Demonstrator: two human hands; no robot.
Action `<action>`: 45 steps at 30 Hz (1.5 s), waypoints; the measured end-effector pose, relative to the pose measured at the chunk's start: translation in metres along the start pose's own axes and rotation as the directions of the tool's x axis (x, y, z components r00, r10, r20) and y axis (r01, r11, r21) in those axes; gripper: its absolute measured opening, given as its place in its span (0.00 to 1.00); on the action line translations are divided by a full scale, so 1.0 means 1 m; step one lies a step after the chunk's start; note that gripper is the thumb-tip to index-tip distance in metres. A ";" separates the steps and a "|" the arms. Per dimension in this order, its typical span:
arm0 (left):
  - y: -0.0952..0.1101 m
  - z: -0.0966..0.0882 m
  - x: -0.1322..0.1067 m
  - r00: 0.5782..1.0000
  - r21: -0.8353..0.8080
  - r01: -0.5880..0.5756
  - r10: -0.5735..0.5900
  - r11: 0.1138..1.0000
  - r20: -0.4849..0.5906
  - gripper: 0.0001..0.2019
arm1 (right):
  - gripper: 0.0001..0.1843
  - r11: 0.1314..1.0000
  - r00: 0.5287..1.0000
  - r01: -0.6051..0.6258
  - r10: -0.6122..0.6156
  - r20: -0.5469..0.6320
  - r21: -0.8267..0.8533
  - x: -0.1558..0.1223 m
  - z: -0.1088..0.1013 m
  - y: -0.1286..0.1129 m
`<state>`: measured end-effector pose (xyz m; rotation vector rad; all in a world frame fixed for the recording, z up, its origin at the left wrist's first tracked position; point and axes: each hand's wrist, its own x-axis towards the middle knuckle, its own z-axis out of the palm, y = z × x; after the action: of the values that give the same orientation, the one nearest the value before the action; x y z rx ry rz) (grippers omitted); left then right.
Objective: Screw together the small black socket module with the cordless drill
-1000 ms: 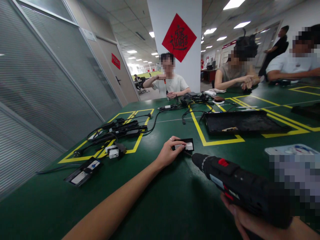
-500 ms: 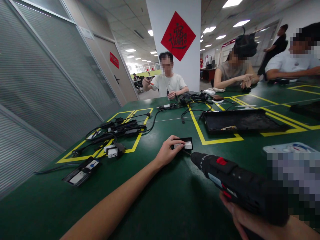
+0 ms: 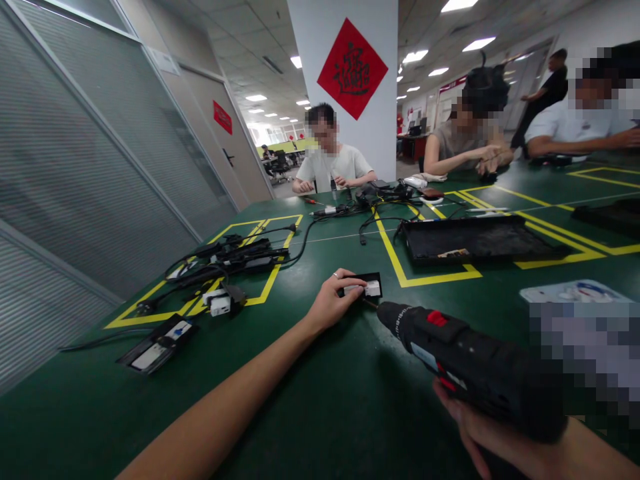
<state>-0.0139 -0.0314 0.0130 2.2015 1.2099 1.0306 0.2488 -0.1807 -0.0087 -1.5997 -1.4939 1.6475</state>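
Note:
My left hand (image 3: 334, 301) is closed on a small black case (image 3: 377, 280) with a white part inside, steadying it on the green table. Its fingers lie over the white part and cover some of it. A black and red cordless drill (image 3: 470, 357) is gripped by my right hand (image 3: 493, 427), which is partly hidden under the tool. The drill lies almost level and points left, its thin bit at the near side of the case. Whether the bit touches the case I cannot tell.
Tangled black cables and adapters (image 3: 235, 257) lie to the left, near another opened black case (image 3: 157, 343). A large black tray (image 3: 480, 240) sits at the right, beyond a pale plastic box (image 3: 575, 291). More cables (image 3: 385, 193) lie toward a person (image 3: 335, 163) across the table.
The person across has lowered a raised hand, and a red-handled tool now lies on the table. My hands, the case and the drill keep nearly the same places; the view has shifted slightly.

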 end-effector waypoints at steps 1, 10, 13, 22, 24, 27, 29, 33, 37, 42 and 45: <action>0.000 0.000 0.000 1.000 0.002 0.000 0.000 1.000 0.001 0.12 | 0.16 1.000 1.000 -0.011 0.011 0.004 0.008 -0.002 0.000 -0.004; 0.000 0.000 0.000 1.000 0.001 0.012 -0.012 1.000 -0.001 0.12 | 0.15 0.996 0.999 -0.046 0.045 0.026 0.080 -0.013 0.000 -0.026; 0.000 0.000 0.000 1.000 -0.003 0.009 -0.009 1.000 -0.003 0.11 | 0.11 0.994 0.998 -0.062 0.064 -0.024 0.086 -0.016 -0.002 -0.033; 0.002 0.000 0.000 1.000 -0.008 0.000 0.000 1.000 0.001 0.11 | 0.09 0.998 0.997 -0.053 0.055 -0.045 0.040 -0.020 -0.001 -0.036; 0.002 0.000 0.000 1.000 -0.012 0.002 -0.002 1.000 0.003 0.12 | 0.10 0.998 0.999 -0.007 0.009 -0.042 0.060 -0.020 -0.001 -0.034; 0.002 0.000 0.000 1.000 -0.016 -0.003 0.003 1.000 0.004 0.11 | 0.10 0.993 0.999 0.013 -0.009 -0.037 0.115 -0.018 0.001 -0.028; 0.002 0.000 0.001 1.000 -0.016 -0.003 0.003 1.000 0.003 0.11 | 0.08 0.991 1.000 0.002 0.002 -0.029 0.131 -0.015 0.001 -0.024; 0.002 -0.001 0.001 1.000 -0.015 0.002 -0.002 1.000 0.001 0.11 | 0.10 0.992 0.999 0.001 -0.006 0.033 0.129 -0.009 0.000 -0.019; 0.002 -0.001 0.001 1.000 -0.010 0.004 -0.004 1.000 -0.003 0.11 | 0.13 0.994 0.998 -0.063 0.061 0.028 0.093 -0.010 -0.002 -0.021; 0.004 -0.002 0.000 1.000 -0.011 0.011 -0.011 1.000 0.004 0.12 | 0.11 0.985 0.999 0.034 -0.032 -0.016 0.168 -0.013 0.002 -0.020; 0.004 -0.002 0.000 1.000 -0.013 0.008 -0.008 1.000 0.001 0.12 | 0.15 0.986 1.000 -0.014 0.012 0.012 0.168 -0.010 0.003 -0.018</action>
<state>-0.0129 -0.0332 0.0168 2.1851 1.2070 1.0315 0.2420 -0.1841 0.0102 -1.5150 -1.3134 1.7420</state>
